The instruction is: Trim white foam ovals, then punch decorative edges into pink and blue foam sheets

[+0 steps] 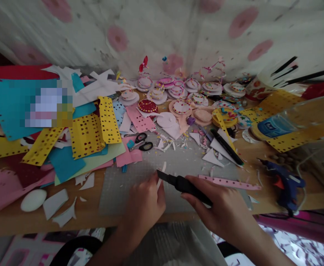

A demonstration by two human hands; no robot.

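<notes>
My right hand (222, 208) is closed round a black utility knife (182, 183), whose blade points left toward my left hand. My left hand (145, 205) is curled shut at the near edge of the grey cutting mat (178, 159), pinching a thin white strip (159, 181) right by the blade tip. A pink punched strip (229, 182) lies just beyond my right hand.
Punched yellow, teal and pink foam sheets (87, 135) pile up at left. Black scissors (142, 142) and white scraps lie on the mat. Small decorated paper cakes (178, 92) line the back. A black marker (227, 146), a blue glue gun (285, 183) and a clear container (314, 122) sit at right.
</notes>
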